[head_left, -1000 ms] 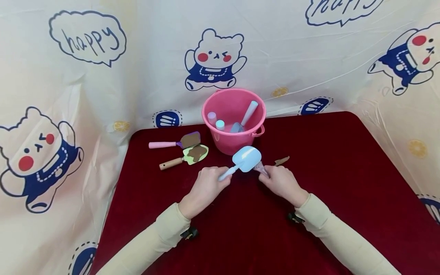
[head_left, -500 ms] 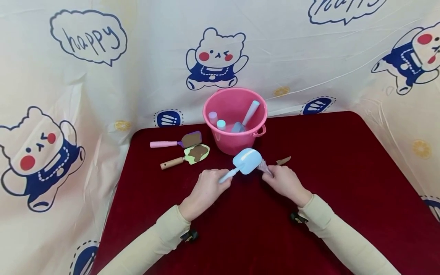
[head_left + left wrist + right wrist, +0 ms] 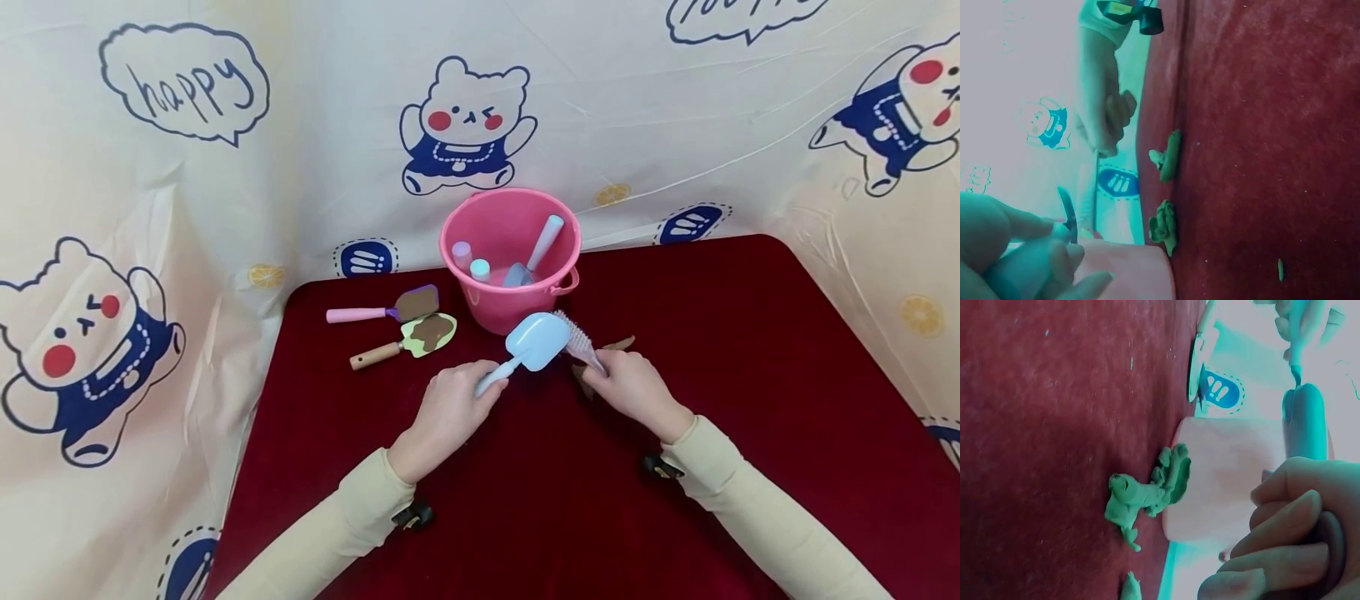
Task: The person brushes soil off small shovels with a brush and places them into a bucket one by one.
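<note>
My left hand [image 3: 453, 408] grips the handle of a light blue toy shovel [image 3: 537, 341], its blade raised in front of the pink bucket [image 3: 498, 308]. In my right hand [image 3: 637, 387] is a pale purple brush [image 3: 582, 343], its bristles against or close beside the blade's right edge; contact cannot be told. Brown clay-like lumps [image 3: 619, 343] lie on the table under and beyond the right hand. Through the right wrist view's tint, these lumps [image 3: 1132, 497] look green and crumpled. The brush handle is mostly hidden by curled fingers [image 3: 1300, 512].
A pink-handled shovel [image 3: 356, 315] and a wooden-handled green trowel [image 3: 377, 357], both smeared brown, lie left of the bucket. Several tool handles stick up inside it, one light blue [image 3: 547, 240]. Dark red cloth [image 3: 480, 517] covers the table; a printed curtain [image 3: 337, 150] hangs behind.
My right hand has shifted slightly right, drawing the brush out from behind the shovel, so more bristles show. Another brown lump has come into sight below the brush. The left hand barely moves.
</note>
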